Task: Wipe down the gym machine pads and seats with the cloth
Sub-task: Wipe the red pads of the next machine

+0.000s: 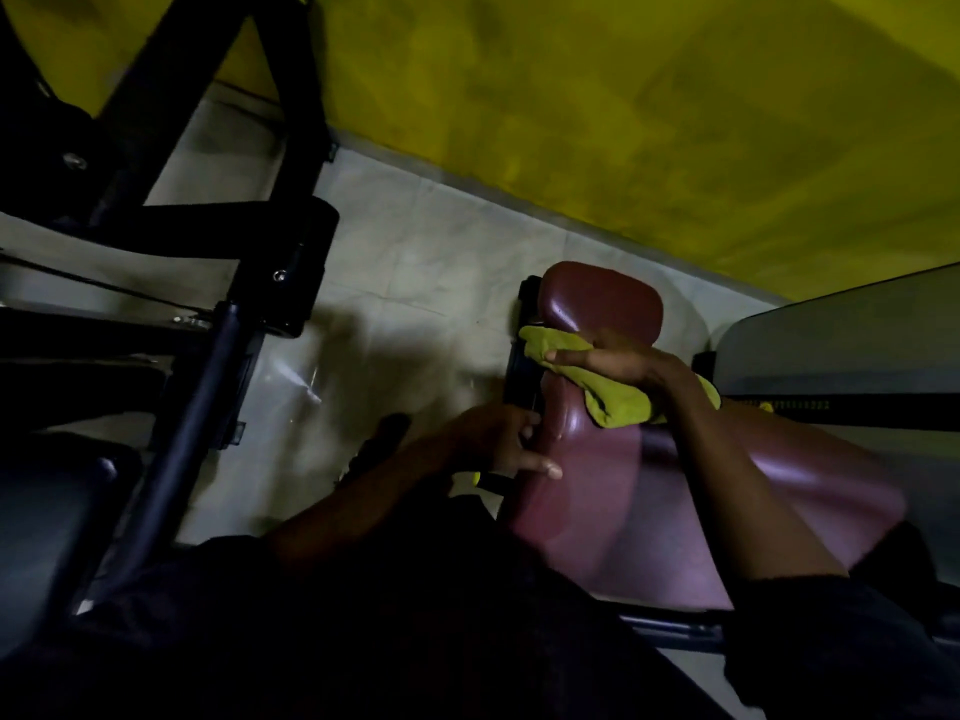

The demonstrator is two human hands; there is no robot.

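A maroon padded seat (pixel 613 511) fills the lower middle right, and a smaller maroon pad (pixel 602 298) stands beyond it. My right hand (pixel 628 363) presses a yellow-green cloth (pixel 613 397) onto the gap between the small pad and the seat, fingers spread over the cloth. At the seat's left edge rests my left hand (pixel 498 444), with its fingers curled around the rim. The picture is dim and blurred.
Black machine frame bars (pixel 208 356) and a dark pad (pixel 47 517) crowd the left side. Pale floor tiles (pixel 415 252) lie between them and the seat. A yellow wall (pixel 623 122) runs behind. A grey panel (pixel 852 335) stands at the right.
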